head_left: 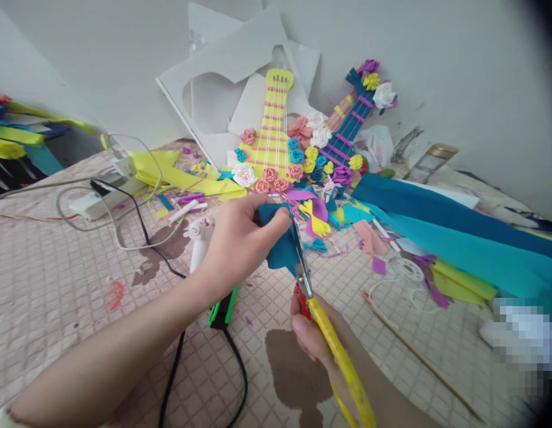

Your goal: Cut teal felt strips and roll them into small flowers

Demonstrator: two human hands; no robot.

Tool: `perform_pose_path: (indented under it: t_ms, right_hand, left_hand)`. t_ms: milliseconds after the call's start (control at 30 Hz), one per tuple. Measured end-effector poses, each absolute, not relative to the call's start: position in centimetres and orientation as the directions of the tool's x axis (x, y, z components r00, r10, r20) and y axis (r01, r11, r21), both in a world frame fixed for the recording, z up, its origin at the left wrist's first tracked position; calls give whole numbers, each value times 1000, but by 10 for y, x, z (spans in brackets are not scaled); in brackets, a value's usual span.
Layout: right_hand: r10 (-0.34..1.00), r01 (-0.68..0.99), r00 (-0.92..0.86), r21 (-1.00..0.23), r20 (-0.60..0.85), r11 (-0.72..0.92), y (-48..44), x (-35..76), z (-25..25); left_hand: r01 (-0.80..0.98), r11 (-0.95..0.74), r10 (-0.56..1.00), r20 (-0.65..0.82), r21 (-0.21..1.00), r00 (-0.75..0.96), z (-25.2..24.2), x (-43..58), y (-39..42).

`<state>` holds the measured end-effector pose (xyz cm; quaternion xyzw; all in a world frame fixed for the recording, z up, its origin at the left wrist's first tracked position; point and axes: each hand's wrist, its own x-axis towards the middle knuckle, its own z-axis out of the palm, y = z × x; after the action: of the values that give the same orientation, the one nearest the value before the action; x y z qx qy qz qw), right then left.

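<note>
My left hand (240, 238) pinches a folded piece of dark blue crepe paper (279, 252) between thumb and fingers. Along the right edge of that paper lie the blades of a pair of scissors (305, 279). My right hand (318, 333) is closed around the scissors, whose long handle is wrapped in yellow, with a bit of red beside it. Partly hidden behind my left wrist is a white and green glue gun (222, 306) with a black cord. Beyond my hands stands a yellow model guitar (272, 131) trimmed with paper roses.
A blue model guitar (347, 134) leans by the wall, near white cut-out boards (213, 89). Long blue crepe strips (436, 220) cross the right side. A power strip (104, 199) with cables lies left. Scraps, a ribbon roll (410, 269) and a thin stick (423, 356) lie about.
</note>
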<state>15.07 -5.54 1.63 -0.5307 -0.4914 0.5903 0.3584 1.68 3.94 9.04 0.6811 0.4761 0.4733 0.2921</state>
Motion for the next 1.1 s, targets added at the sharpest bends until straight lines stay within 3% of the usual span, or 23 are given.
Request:
perform_pose_path:
  t_ms: [1100]
  right_hand:
    - [939,87,-203,-961,-276,-264,-54,157,14]
  left_hand:
    - [218,-391,920,375,894,113,86,15,41]
